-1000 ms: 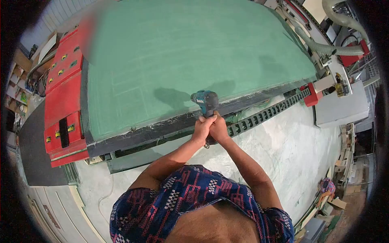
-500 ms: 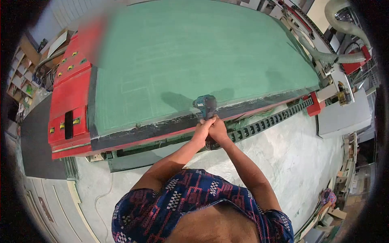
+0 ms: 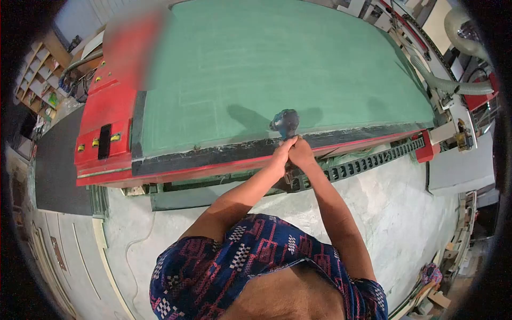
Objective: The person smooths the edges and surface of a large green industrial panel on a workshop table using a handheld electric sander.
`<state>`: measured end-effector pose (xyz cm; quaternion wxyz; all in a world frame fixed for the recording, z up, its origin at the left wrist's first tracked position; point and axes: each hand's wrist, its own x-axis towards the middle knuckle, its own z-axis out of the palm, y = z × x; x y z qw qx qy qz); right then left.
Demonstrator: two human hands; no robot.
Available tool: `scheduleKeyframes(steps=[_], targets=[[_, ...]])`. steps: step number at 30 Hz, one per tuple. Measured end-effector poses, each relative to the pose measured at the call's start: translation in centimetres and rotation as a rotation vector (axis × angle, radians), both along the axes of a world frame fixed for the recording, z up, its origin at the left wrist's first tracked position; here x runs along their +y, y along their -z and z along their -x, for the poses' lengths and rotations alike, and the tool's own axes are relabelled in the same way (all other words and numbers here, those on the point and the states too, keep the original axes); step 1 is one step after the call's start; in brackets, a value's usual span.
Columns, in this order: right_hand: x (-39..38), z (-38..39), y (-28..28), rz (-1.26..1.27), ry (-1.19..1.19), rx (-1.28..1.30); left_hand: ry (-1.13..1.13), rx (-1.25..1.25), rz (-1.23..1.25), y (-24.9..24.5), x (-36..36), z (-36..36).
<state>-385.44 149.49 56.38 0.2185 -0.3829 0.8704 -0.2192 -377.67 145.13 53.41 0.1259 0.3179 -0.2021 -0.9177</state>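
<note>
A teal-and-black cordless drill (image 3: 286, 122) is gripped by both my hands, held over the near edge of a large green flat bed (image 3: 234, 69). My left hand (image 3: 283, 150) closes on its handle from the left. My right hand (image 3: 302, 153) wraps the same handle from the right, its fingers pressed against the left hand. The lower part of the handle is mostly hidden by the hands. Under the drill runs the bed's worn black border (image 3: 213, 153), and shadows of the drill and arms fall on the green surface.
Red machine housing (image 3: 106, 141) carries a black phone-like slab (image 3: 104, 142) at left. A black cable chain (image 3: 368, 164) runs along the bed's front. A ribbed grey hose (image 3: 453, 85) and gantry stand right. A thin cable (image 3: 128, 256) lies on the pale floor (image 3: 186, 250).
The whole view has shifted, so the bed and red housing appear higher and further right. Both hands keep their hold on the drill, which stays over the bed's front edge.
</note>
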Motion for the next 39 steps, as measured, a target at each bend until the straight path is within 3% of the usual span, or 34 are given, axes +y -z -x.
scheduleKeyframes(steps=[10,14,22,28,31,39], targets=[[-0.2,-0.1,-0.1,0.007,0.020,-0.018,-0.035,-0.098,0.096,-3.3,0.4,-1.1],[-0.3,-0.2,-0.1,-0.014,0.027,0.007,-0.026,-0.029,0.071,0.2,-0.1,0.2],[-0.4,-0.6,0.1,0.005,0.045,0.012,0.014,-0.101,0.071,-0.8,-0.3,-0.6],[-0.5,-0.8,-0.5,0.003,0.060,-0.015,-0.039,-0.016,0.088,-2.4,0.1,-1.3],[-0.6,-0.9,-0.4,-0.036,0.067,-0.015,-0.002,0.083,0.056,-1.4,-0.3,-1.1],[-0.7,-1.7,0.8,0.008,0.124,0.033,0.042,0.029,0.104,0.6,-1.0,-1.1]])
